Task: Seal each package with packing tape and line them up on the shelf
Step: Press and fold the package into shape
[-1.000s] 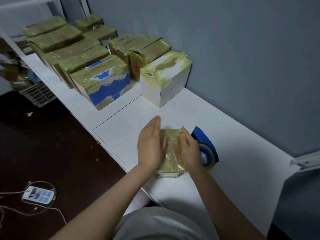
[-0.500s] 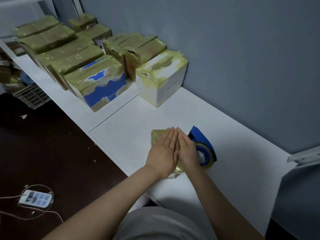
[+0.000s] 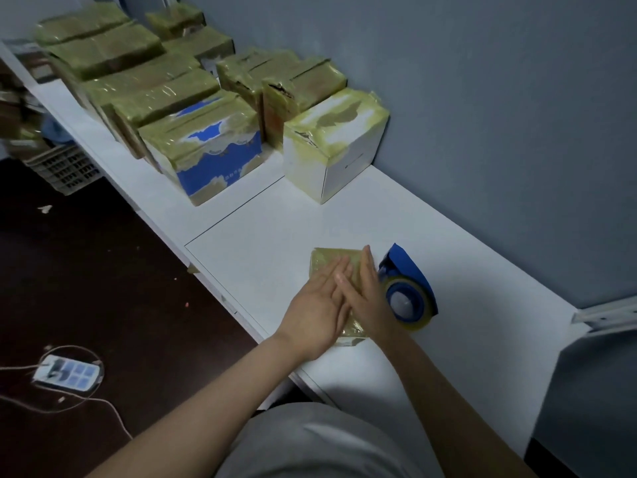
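Now, small package [image 3: 326, 259]: flat on the white shelf [image 3: 269, 232], close to its near edge, mostly hidden under both palms, with only the far-left corner and a near sliver showing.
Left hand [image 3: 315, 307]: laid flat on the package top with straight fingers, pressing down and grasping nothing. Stood on edge against the package's left side a second ago, then dropped flat.
Right hand [image 3: 367, 291]: likewise flat and unclenched on the top, holding nothing. Lay side by side with the left half a second ago, now crossed slightly over the left fingertips.
Tape dispenser [image 3: 413, 270]: blue, resting on the shelf just right of the right hand, untouched, in the same spot throughout.
Taped row [image 3: 155, 94]: sealed boxes lined up at the far left along the wall [image 3: 482, 98]. Ends nearest with the white box [image 3: 344, 157], well apart from the small package. Unchanged.
Meaning of the change: probably rubbing the last strip down, having gone from flanking the sides to smoothing the top. Sealing of this one likely close to done.
Left to do: by the look of it, lift the package and set it beside the white box to extend the row.
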